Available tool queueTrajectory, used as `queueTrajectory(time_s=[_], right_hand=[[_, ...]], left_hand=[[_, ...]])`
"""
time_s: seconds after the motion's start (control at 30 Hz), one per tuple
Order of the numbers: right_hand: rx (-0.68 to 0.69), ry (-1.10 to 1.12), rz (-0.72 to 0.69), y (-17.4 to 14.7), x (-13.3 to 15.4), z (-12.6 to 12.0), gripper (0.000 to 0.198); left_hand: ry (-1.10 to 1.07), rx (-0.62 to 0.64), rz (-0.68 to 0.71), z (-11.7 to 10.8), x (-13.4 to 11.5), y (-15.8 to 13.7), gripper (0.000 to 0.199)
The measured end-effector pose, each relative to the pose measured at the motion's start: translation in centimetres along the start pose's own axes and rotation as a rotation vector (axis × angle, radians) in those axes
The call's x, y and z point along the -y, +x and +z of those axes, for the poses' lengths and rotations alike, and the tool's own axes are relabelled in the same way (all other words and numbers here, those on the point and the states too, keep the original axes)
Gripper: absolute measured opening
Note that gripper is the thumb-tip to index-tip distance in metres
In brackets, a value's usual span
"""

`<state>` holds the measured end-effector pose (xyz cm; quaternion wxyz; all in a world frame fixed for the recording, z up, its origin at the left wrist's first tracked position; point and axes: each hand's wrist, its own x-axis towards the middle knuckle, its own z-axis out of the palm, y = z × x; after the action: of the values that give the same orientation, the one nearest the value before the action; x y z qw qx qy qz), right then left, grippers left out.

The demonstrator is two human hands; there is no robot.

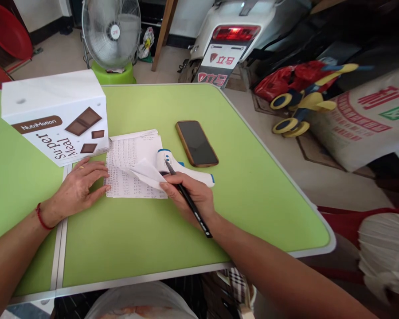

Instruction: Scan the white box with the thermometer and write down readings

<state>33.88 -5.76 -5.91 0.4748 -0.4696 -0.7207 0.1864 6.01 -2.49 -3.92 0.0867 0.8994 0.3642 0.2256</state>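
Observation:
Covered in rows of handwriting, a stack of paper sheets (133, 150) lies on the green table. My left hand (83, 184) rests flat at the papers' left edge, fingers spread. In my right hand (193, 195) is a black pen (193, 208), its tip pointing away from me. The same hand pinches the corner of a lifted, folded-over sheet (146, 173) between thumb and finger. Just beyond this hand lies a white and blue handheld thermometer (189, 173), partly hidden by it. A smartphone (197, 144) in a brown case lies farther back, dark screen up.
A white NutriMotion box (58, 117) stands at the left behind my left hand. The green table (259, 204) has a pale metal rim and a seam on the left. Past it are a fan (111, 35), a scooter (232, 40), a toy tricycle (306, 104) and a large sack (362, 119).

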Motion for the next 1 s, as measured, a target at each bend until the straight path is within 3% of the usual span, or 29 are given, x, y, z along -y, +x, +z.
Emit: queueTrajectory(time_s=[0.33, 0.47, 0.63, 0.83, 1.0], right_hand=[[0.008, 0.065, 0.121, -0.2, 0.2, 0.1, 0.023], [0.109, 0.008, -0.071, -0.1, -0.3, 0.0, 0.008], [0.263, -0.060, -0.386, -0.2, -1.0, 0.1, 0.035], [0.258, -0.116, -0.393, -0.1, -0.5, 0.3, 0.002], [0.218, -0.088, -0.345, 0.0, -0.3, 0.3, 0.008]], left_hand=[[0.024, -0.019, 0.042, 0.2, 0.2, -0.1, 0.022], [0.028, -0.028, 0.061, 0.2, 0.2, -0.1, 0.017], [0.029, -0.036, 0.057, 0.3, 0.2, 0.0, 0.016], [0.021, -0.037, 0.061, 0.4, 0.4, -0.1, 0.015], [0.010, -0.050, 0.080, 0.4, 0.3, -0.1, 0.012]])
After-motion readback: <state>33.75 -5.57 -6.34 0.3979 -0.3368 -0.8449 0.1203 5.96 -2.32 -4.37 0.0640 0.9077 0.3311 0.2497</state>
